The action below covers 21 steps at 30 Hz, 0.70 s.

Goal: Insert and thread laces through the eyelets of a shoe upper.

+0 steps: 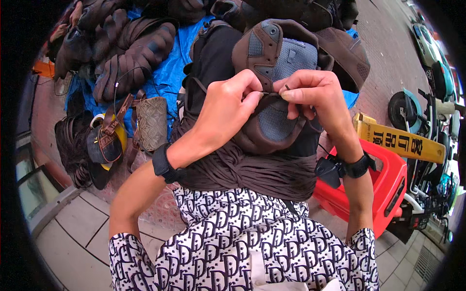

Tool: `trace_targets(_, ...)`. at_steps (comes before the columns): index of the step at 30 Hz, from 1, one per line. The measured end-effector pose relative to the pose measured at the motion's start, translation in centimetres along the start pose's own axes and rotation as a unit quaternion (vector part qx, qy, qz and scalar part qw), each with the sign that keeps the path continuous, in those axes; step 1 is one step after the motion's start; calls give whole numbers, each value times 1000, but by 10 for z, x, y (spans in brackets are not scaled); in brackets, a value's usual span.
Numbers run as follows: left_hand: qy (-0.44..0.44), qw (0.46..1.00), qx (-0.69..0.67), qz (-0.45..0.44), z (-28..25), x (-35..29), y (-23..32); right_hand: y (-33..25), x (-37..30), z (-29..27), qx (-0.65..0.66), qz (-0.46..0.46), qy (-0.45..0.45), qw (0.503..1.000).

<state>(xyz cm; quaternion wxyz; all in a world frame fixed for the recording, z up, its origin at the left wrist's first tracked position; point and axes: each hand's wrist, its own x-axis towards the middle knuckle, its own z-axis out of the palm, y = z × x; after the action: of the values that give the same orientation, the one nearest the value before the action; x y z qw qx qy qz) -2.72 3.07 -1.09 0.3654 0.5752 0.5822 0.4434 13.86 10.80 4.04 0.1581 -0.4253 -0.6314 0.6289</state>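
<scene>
A brown shoe upper with grey mesh panels point(281, 53) rests on my lap, above a thick bundle of brown cord point(252, 172). My left hand point(228, 109) pinches a thin needle or thread at the upper's middle edge. My right hand point(310, 94) pinches the same spot from the other side, thumb and forefinger pressed together on the fabric. Both hands nearly touch. Each wrist wears a black band.
A blue tarp point(167, 72) on the ground holds several dark brown shoe parts point(138, 56). A patterned bag point(151, 122) and a yellow round object point(116, 138) lie at left. A red plastic stool point(383, 184) and a yellow sign point(398, 138) stand at right, with scooters point(437, 72) beyond.
</scene>
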Motion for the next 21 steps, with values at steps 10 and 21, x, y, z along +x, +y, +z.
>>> trace_targets(10,77,987,118,74,4,-2,2,1,2,-4,46,9,-11,999)
trace_targets(21,39,906,344,244,8,1,17,-2,2,-3,105,8,-4,994)
